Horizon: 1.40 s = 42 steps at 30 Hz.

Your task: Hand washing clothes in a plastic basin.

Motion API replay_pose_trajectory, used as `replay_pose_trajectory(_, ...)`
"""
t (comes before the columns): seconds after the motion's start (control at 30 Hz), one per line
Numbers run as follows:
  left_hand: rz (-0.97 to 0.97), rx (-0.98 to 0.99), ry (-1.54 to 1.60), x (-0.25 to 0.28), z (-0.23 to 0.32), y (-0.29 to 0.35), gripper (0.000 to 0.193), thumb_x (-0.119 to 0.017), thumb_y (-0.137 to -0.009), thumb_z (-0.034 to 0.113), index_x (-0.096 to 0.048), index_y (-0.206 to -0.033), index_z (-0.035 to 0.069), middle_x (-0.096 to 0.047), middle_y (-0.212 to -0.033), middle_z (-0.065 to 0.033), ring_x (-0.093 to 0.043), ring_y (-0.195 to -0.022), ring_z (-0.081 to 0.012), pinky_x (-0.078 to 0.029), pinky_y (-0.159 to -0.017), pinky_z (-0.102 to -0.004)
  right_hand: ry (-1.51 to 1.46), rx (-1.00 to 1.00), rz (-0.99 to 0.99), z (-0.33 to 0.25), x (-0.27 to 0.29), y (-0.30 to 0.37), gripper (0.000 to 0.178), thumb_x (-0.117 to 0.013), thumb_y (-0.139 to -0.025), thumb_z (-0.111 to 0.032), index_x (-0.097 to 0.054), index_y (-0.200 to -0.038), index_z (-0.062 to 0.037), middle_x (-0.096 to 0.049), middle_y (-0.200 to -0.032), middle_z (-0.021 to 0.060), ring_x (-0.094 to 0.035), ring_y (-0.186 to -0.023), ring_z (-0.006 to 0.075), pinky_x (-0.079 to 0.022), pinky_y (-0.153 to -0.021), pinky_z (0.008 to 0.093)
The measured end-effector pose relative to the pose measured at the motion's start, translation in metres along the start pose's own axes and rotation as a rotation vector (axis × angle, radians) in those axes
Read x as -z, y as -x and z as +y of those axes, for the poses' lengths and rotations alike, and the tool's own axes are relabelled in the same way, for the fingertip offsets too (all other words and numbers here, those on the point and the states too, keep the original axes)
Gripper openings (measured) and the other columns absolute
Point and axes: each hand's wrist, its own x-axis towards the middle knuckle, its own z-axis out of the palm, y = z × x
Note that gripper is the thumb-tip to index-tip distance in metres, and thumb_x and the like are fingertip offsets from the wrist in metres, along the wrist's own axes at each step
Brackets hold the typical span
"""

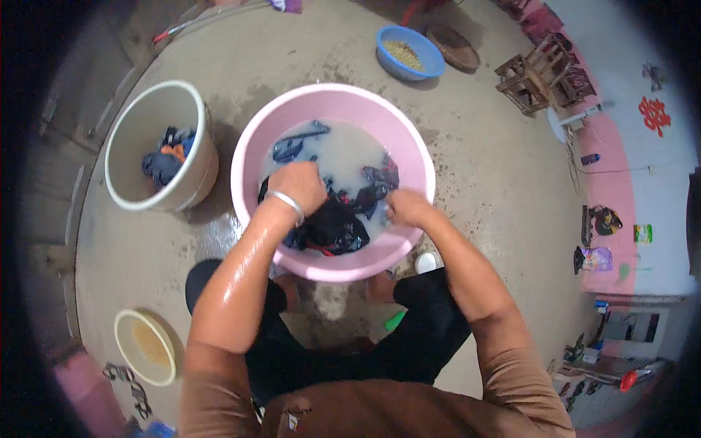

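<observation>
A large pink basin (332, 93) of cloudy water stands between my knees. Dark wet clothing (337, 226), black with bits of red, lies in its near half, partly under the water. Over the left part of that clothing my left hand (298, 186), with a silver bangle at the wrist, is closed in a fist on the cloth. My right hand (407, 208) is closed at the basin's right inner side, gripping the edge of the same dark clothing. Its fingertips are partly hidden. Another dark blue piece (288, 148) floats near the far left wall.
A tall pale bucket (117, 157) with clothes stands to the left; a small yellowish basin (171, 358) sits lower left. Farther off are a blue basin (387, 62) of pale grains, a round brown basket (453, 50) and a wooden stool (522, 84). A white cup-like container (427, 263) is near my right knee.
</observation>
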Motion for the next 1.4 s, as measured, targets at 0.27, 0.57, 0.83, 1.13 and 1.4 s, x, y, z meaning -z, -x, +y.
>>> replay_pose_trajectory(0.27,-0.09,-0.383,0.471,-0.041,0.027,0.039,0.033,-0.063,-0.075,0.021,-0.058,-0.1,0.001,-0.064,-0.088,-0.0183,-0.062,-0.084,-0.0361,-0.048,-0.077,-0.0409,-1.392,-0.009,0.021,-0.035,0.022,0.036,0.018,-0.056,-0.09,-0.02,-0.057,-0.086,-0.002,-0.064,-0.072,0.0043,-0.057,-0.059,0.0088,-0.046,-0.057,0.0229)
replay_pose_trajectory(0.57,0.064,-0.303,0.682,-0.041,0.03,0.019,0.022,-0.057,-0.081,0.003,-0.059,-0.102,-0.001,-0.065,-0.086,-0.0191,-0.065,-0.081,-0.0302,-0.05,-0.073,-0.0355,-1.289,0.24,0.357,-0.057,0.03,0.032,0.016,-0.06,-0.079,-0.005,-0.051,-0.092,-0.003,-0.051,-0.075,-0.0008,-0.046,-0.066,0.0073,-0.042,-0.063,0.0225)
replay_pose_trajectory(0.83,-0.29,-0.255,0.995,-0.039,0.036,0.009,0.021,-0.046,-0.091,0.001,-0.058,-0.108,-0.003,-0.062,-0.093,-0.0031,-0.057,-0.085,-0.0088,-0.047,-0.08,-0.0245,-0.977,0.15,0.541,-0.046,0.038,0.041,0.02,-0.064,-0.076,-0.018,-0.051,-0.081,-0.0045,-0.058,-0.065,0.0101,-0.06,-0.061,0.0282,-0.047,-0.057,0.0371)
replay_pose_trajectory(1.13,-0.305,-0.206,1.065,-0.035,0.034,0.019,0.02,-0.045,-0.094,0.007,-0.059,-0.107,-0.002,-0.061,-0.09,-0.0012,-0.055,-0.083,-0.0076,-0.046,-0.079,-0.0233,-0.964,0.176,0.599,-0.052,0.036,0.039,0.02,-0.064,-0.076,-0.019,-0.049,-0.077,-0.0047,-0.058,-0.064,0.0122,-0.06,-0.061,0.0332,-0.047,-0.056,0.041)
replay_pose_trajectory(1.4,-0.25,-0.152,0.979,-0.052,0.022,0.005,0.029,-0.051,-0.093,0.016,-0.058,-0.114,-0.003,-0.062,-0.108,-0.0075,-0.057,-0.099,-0.015,-0.043,-0.09,-0.0287,-0.751,0.088,0.685,-0.052,0.032,0.044,0.041,-0.063,-0.074,-0.041,-0.059,-0.083,-0.0011,-0.063,-0.075,0.0212,-0.062,-0.072,0.0409,-0.049,-0.062,0.0496)
